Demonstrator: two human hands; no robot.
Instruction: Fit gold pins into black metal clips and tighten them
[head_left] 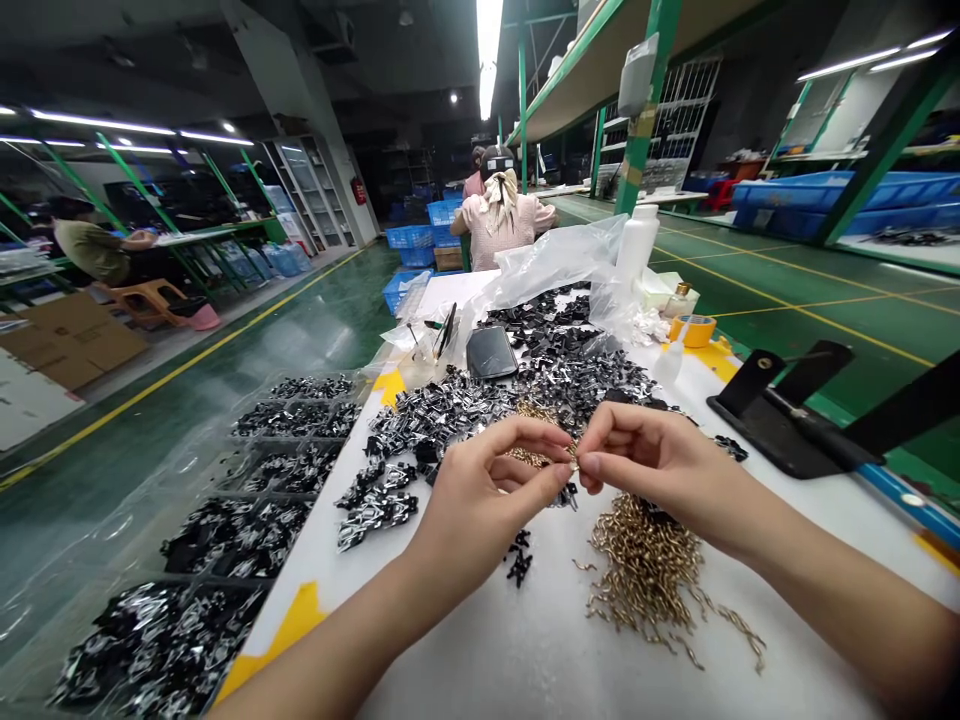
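Observation:
My left hand (491,480) and my right hand (649,455) meet above the white table (540,620), fingertips almost touching. Thumb and fingers of each hand are pinched together at a tiny shiny piece (574,464), too small and covered to name. Below my right hand lies a heap of small, wavy, brass-coloured metal pieces (645,560), with a few strays towards the front. More gold-coloured bits show behind the fingers. Beyond spreads a big pile of black and silver clip-like parts (450,410). A few small black parts (518,560) lie near my left wrist.
Divided clear trays (217,535) of black and silver parts line the left side. A dark phone (491,352) rests by the pile, near a plastic bag (562,250) and white bottle (637,245). A black, blue-handled hand press (810,430) stands right. A co-worker (501,215) sits ahead.

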